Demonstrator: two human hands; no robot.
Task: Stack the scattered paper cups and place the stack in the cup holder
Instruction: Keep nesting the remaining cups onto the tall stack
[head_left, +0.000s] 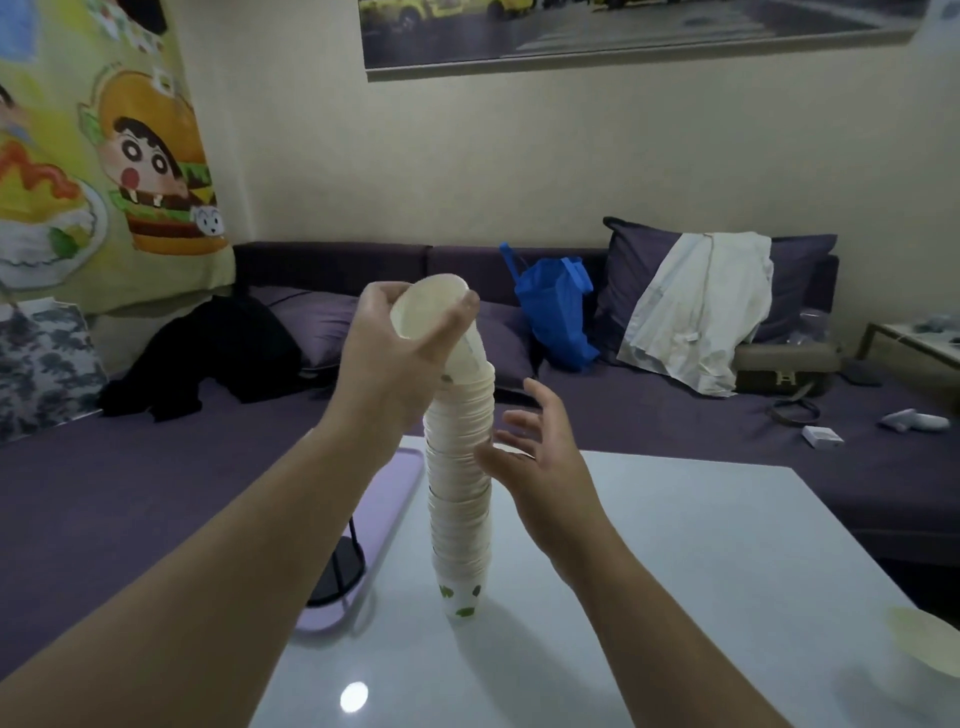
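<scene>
A tall stack of white paper cups (460, 499) stands upright on the white table (701, 561), its bottom cup printed with green marks. My left hand (400, 353) grips the rim of the top cup (434, 312), which is tilted toward me and sits partly in the stack. Beside the stack's upper middle, my right hand (535, 452) is spread with straight fingers, its thumb close to or touching the cups. The black wire cup holder (337, 566) stands on a lilac tray (395, 483) to the left, partly hidden by my left forearm.
A purple sofa (623, 415) runs behind the table, carrying a blue bag (558, 306), black clothing (218, 353), cushions and a handbag (784, 369). Another paper cup (930, 649) shows at the table's right edge.
</scene>
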